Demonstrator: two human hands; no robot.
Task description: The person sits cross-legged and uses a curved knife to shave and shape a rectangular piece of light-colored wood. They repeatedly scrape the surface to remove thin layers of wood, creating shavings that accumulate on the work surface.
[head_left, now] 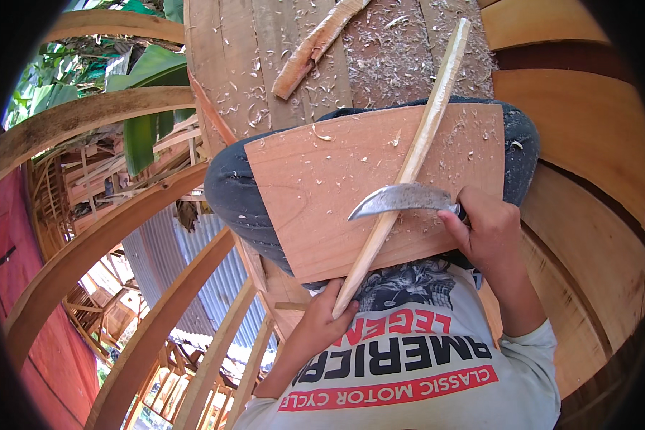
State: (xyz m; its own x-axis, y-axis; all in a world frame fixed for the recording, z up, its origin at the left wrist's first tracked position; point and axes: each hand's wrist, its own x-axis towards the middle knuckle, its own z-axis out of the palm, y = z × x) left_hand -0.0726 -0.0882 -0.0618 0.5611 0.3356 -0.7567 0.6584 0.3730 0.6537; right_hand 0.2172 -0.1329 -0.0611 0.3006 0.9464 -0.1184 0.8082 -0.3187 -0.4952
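My left hand (325,316) is closed round the near end of a long, pale wooden stick (424,136), which slants up and away to the right. In my right hand (486,228) is a knife (400,200) with a curved metal blade; its handle is mostly hidden by my fingers. The blade lies across the stick, a little below its middle. Under both, a flat wooden board (301,183) rests over my crossed legs, with a few shavings on it.
I sit on a plank floor (236,64) strewn with wood shavings (387,68). A rough wood piece (312,54) lies ahead. Curved slats (115,258) with gaps stand at left; wide wooden planks (573,251) rise at right. Corrugated metal sheets (211,261) show below through the slats.
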